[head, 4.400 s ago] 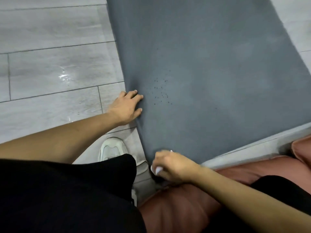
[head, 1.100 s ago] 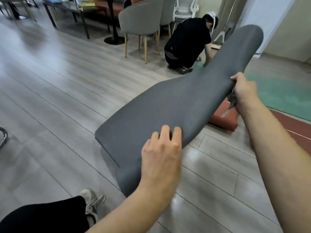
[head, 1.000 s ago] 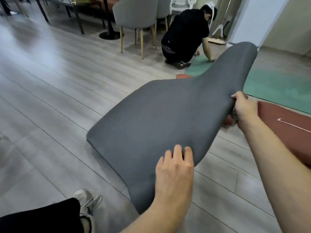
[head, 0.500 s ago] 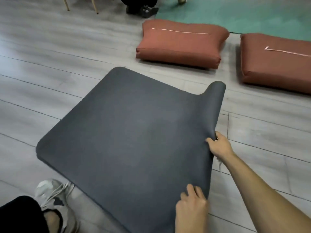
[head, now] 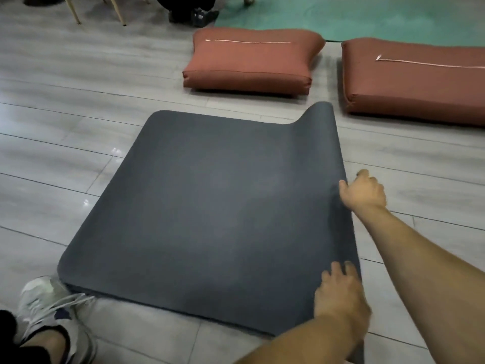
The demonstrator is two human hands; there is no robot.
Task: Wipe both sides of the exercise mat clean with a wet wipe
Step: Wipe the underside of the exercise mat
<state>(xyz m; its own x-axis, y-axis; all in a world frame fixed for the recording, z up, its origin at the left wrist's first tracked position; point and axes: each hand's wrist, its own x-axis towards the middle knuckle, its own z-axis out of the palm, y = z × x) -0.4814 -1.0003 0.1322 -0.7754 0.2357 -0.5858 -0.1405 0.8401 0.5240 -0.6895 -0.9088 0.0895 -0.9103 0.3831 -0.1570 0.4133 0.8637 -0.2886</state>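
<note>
The dark grey rectangular exercise mat point(head: 223, 206) now lies nearly flat on the pale grey plank floor point(head: 65, 143), lower than half a second ago, with its far right corner still curled up. The right hand point(head: 363, 191) keeps its grip clamped on the raised right edge. The left hand point(head: 341, 298) lies on the near right corner; whether its grip clasps the mat I cannot tell. A rust-red fabric cushion point(head: 249, 64) lies beyond the far edge.

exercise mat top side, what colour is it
The exercise mat is plain dark grey with no pattern; the head view shows it.
</note>
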